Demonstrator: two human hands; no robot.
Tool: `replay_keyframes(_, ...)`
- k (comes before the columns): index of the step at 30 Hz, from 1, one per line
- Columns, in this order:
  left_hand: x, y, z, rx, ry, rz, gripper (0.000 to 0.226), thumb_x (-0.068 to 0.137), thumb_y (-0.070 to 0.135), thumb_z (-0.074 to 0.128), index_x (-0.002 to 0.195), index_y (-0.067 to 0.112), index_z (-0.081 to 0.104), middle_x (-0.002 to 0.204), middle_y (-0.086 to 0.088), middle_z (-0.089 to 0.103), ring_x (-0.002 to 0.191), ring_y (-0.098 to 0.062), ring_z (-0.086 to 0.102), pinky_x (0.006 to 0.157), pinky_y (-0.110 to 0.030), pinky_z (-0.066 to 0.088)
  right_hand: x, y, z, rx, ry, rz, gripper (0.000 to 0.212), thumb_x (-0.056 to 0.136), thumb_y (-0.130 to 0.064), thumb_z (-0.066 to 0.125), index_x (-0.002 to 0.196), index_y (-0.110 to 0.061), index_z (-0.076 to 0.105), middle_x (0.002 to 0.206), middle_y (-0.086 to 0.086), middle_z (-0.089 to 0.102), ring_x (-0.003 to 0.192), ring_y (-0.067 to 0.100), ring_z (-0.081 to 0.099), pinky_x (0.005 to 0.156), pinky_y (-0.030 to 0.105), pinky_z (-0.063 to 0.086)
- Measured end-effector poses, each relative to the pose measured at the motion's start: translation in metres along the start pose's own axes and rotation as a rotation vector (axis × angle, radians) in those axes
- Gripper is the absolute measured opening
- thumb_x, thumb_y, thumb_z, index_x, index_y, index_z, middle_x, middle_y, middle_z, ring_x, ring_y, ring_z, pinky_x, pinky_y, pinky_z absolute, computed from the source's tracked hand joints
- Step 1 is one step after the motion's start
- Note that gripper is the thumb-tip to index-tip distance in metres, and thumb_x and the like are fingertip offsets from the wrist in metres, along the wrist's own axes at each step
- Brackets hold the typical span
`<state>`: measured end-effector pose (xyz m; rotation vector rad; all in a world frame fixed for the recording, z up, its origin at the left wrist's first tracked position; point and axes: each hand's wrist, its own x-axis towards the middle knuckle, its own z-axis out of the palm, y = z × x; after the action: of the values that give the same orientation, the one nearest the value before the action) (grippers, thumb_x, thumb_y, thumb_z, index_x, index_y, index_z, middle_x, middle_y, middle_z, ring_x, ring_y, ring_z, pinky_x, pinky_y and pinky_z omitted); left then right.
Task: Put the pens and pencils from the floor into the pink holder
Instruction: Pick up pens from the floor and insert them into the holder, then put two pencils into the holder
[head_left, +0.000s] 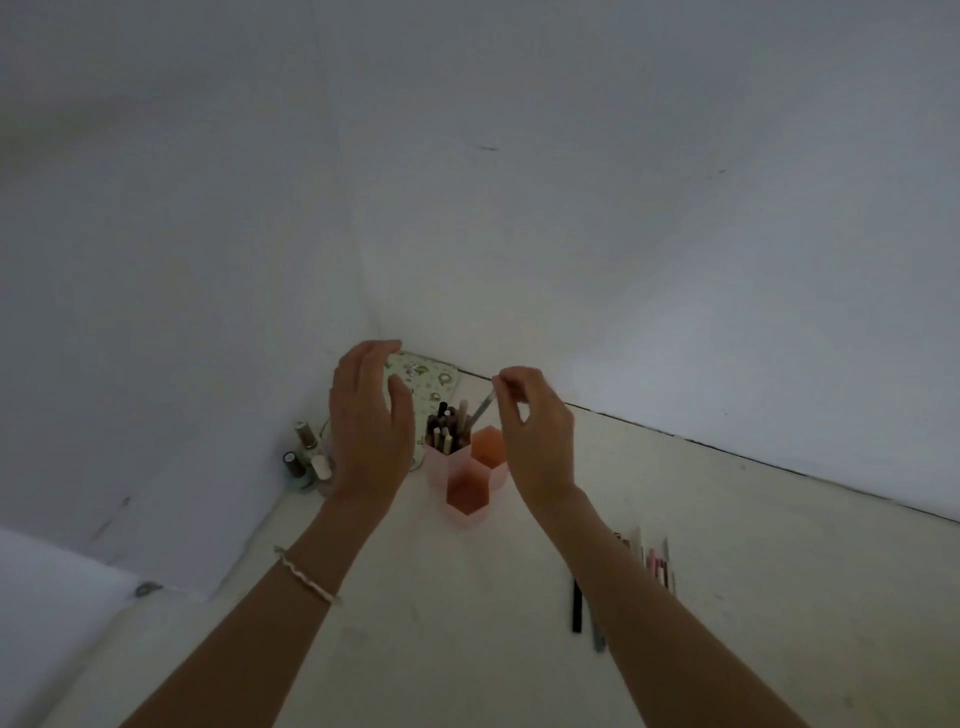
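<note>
The pink holder (467, 480), made of three hexagonal cells, stands on the pale floor in a room corner. Its back left cell holds several pens and pencils (447, 428); the other two cells look empty. My right hand (535, 431) hovers just right of the holder and pinches the top end of a grey pen (482, 410), which slants down into the holder. My left hand (371, 421) is held flat and upright just left of the holder, fingers apart, holding nothing. More pens and pencils (652, 564) lie on the floor to the lower right, partly hidden by my right forearm.
A floral patterned case (426, 376) leans in the corner behind the holder. Small nail polish bottles (306, 454) stand at the left by the wall. White walls close in on the left and back. A black pen (576, 605) lies near my right forearm.
</note>
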<state>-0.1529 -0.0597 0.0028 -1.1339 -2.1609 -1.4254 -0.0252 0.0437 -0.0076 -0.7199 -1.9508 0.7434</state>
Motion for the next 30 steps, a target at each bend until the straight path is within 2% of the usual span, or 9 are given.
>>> replay_keyframes(4,-0.01,0.028,0.012,-0.106,0.02,-0.058,0.028,0.089,0.002,0.044,0.113,0.006,0.057,0.107,-0.003,0.054,0.092,-0.017,0.055,0.081,-0.027,0.049,-0.018,0.009,0.006,-0.173,-0.169,-0.112,0.028,0.093,-0.018,0.06,0.119,-0.01,0.066,0.11,0.005,0.071,0.098,0.017,0.064,0.092,0.024,0.048)
replay_keyframes(7,-0.032,0.055,0.027,-0.187,-0.057,-0.046,0.018,0.087,0.004,0.045,0.1,0.012,0.053,0.095,0.006,0.049,0.081,-0.008,0.051,0.07,-0.018,0.046,-0.018,0.018,-0.019,-0.135,-0.087,0.003,0.035,0.09,-0.006,0.055,0.125,-0.011,0.062,0.108,0.003,0.069,0.091,0.015,0.062,0.083,0.025,0.049)
replay_keyframes(10,-0.068,0.079,0.05,-0.189,-0.258,-0.058,0.018,0.084,0.003,0.05,0.087,0.021,0.048,0.078,0.014,0.045,0.068,-0.001,0.048,0.058,-0.012,0.041,-0.01,0.034,-0.055,-0.103,0.042,0.224,0.04,0.086,0.002,0.05,0.12,-0.016,0.061,0.1,-0.005,0.066,0.076,0.009,0.058,0.071,0.022,0.048)
replay_keyframes(12,-0.099,0.086,0.071,-0.075,-0.521,-0.12,0.018,0.086,0.008,0.053,0.091,0.024,0.048,0.079,0.014,0.048,0.066,-0.001,0.052,0.055,-0.01,0.041,-0.01,0.046,-0.078,-0.102,0.077,0.32,0.04,0.085,0.003,0.047,0.116,-0.018,0.061,0.096,-0.007,0.065,0.064,0.006,0.053,0.063,0.022,0.044)
replay_keyframes(15,-0.143,0.083,0.103,0.159,-0.879,-0.248,0.026,0.092,0.015,0.05,0.118,0.02,0.047,0.106,0.003,0.056,0.089,-0.015,0.06,0.075,-0.023,0.05,-0.023,0.066,-0.109,-0.105,0.081,0.385,0.033,0.088,0.002,0.046,0.107,-0.018,0.064,0.087,-0.008,0.067,0.052,0.004,0.047,0.056,0.02,0.041)
replay_keyframes(17,-0.16,0.082,0.118,0.231,-1.002,-0.344,0.042,0.095,0.021,0.05,0.134,0.014,0.04,0.123,-0.004,0.055,0.108,-0.021,0.059,0.092,-0.031,0.049,-0.036,0.078,-0.125,-0.125,0.064,0.402,0.028,0.091,0.0,0.047,0.1,-0.018,0.066,0.082,-0.01,0.067,0.05,0.003,0.05,0.053,0.012,0.04)
replay_keyframes(25,-0.168,0.085,0.138,0.307,-1.006,-0.392,0.069,0.092,0.019,0.057,0.15,0.013,0.019,0.119,-0.011,0.058,0.105,-0.026,0.061,0.089,-0.036,0.052,-0.075,0.104,-0.145,-0.23,-0.131,0.531,0.024,0.093,-0.003,0.049,0.098,-0.017,0.068,0.083,-0.007,0.066,0.055,-0.002,0.053,0.059,0.012,0.041)
replay_keyframes(28,-0.138,0.091,0.125,0.088,-0.87,-0.415,0.085,0.088,0.017,0.061,0.154,0.025,0.008,0.101,-0.008,0.06,0.081,-0.018,0.063,0.068,-0.029,0.056,-0.082,0.109,-0.132,-0.343,-0.347,0.56,0.018,0.09,-0.01,0.054,0.101,-0.015,0.067,0.091,-0.005,0.062,0.073,0.007,0.056,0.069,0.019,0.043)
replay_keyframes(30,-0.113,0.096,0.115,-0.025,-0.758,-0.366,0.08,0.086,0.013,0.061,0.152,0.029,0.019,0.089,-0.004,0.057,0.066,-0.009,0.056,0.055,-0.018,0.045,-0.085,0.112,-0.117,-0.425,-0.444,0.557,0.015,0.09,-0.018,0.058,0.1,-0.012,0.068,0.096,0.0,0.059,0.088,0.015,0.057,0.076,0.023,0.045)
